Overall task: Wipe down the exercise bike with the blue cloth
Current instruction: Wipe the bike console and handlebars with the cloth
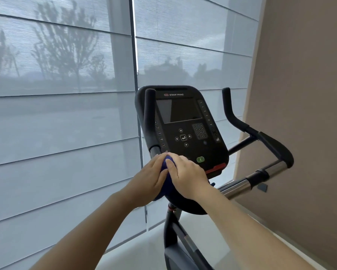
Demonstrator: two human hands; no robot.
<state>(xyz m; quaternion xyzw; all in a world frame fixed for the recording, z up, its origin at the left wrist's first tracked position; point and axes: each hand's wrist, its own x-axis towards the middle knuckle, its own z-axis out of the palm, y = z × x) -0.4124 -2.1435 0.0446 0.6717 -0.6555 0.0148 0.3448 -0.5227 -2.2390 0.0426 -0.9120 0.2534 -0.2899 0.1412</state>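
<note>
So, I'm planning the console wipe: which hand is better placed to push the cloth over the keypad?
Probably right. The right hand lies on the cloth low on the console, below the keypad; the left hand sits further out, beside the handlebar.

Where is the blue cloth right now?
In the head view, the blue cloth sits near the middle, pressed between the left hand and right hand, at the console bottom-left edge.

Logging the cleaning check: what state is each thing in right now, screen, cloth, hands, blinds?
Console screen: dark, nothing displayed.
Left hand: fingers straight, resting on the blue cloth.
Right hand: fingers relaxed, resting on the cloth.
Blue cloth: bunched between the hands, below the screen.
Blinds: lowered.
</note>
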